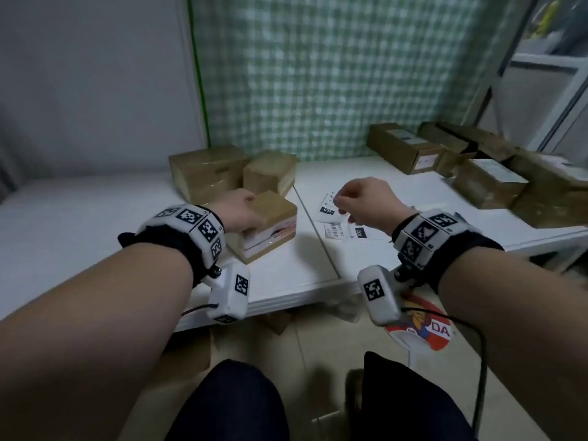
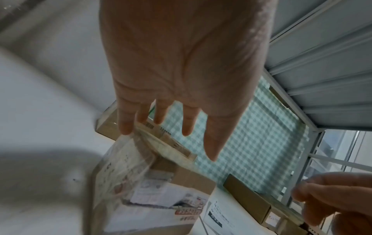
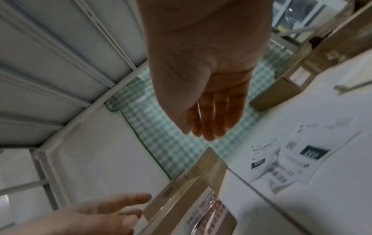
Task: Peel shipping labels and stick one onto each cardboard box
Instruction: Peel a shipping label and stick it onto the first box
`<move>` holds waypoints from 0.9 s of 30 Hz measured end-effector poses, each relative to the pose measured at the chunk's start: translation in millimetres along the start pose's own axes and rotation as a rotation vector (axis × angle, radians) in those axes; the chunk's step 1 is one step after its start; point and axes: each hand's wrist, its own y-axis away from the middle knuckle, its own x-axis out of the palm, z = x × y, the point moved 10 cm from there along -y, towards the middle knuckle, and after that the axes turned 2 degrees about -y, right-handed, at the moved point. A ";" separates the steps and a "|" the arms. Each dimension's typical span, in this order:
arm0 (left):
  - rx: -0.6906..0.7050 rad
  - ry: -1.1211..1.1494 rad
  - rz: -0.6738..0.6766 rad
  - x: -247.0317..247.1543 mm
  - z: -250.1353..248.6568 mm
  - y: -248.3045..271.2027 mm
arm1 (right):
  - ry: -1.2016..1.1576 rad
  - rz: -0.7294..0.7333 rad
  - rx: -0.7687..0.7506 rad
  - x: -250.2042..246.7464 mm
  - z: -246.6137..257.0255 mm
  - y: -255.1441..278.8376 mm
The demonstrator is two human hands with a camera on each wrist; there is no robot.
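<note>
Head view, seated person at a white table (image 1: 95, 224). L hand (image 1: 237, 211) rests against the near-left side of a small cardboard box (image 1: 270, 218) w/ red-and-white printed tape on its front face; the box stands on the tabletop just left of the seam between two table panels. In the left wrist view the L fingers (image 2: 125, 125) are nearly straight and spread, fingertips at the box's taped top edge; the palm is not closed round it. R hand (image 1: 366, 202) hovers over loose shipping labels (image 1: 331, 211), white sheets w/ black "032" blocks and barcodes, lying overlapped on the table just right of the seam. In the right wrist view the R fingers (image 3: 209, 120) lie together, gently bent; whether they pinch a label cannot be told. Two larger brown boxes (image 1: 206, 170) stand behind the small one, touching each other. A further group of cardboard boxes (image 1: 490, 183), some w/ white labels, sits far right. Green-checked curtain (image 1: 334, 74) behind the table.
</note>
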 end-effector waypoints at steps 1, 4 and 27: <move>-0.010 0.019 0.024 3.6 1.0 -1.7 | -0.079 0.023 0.042 8.2 -7.0 -3.6; -0.022 0.066 0.105 21.0 7.4 -19.6 | -0.288 0.121 0.132 40.4 -24.9 -16.6; -0.084 0.098 0.132 45.2 4.2 -51.1 | -0.933 0.209 0.320 115.8 -47.4 -59.3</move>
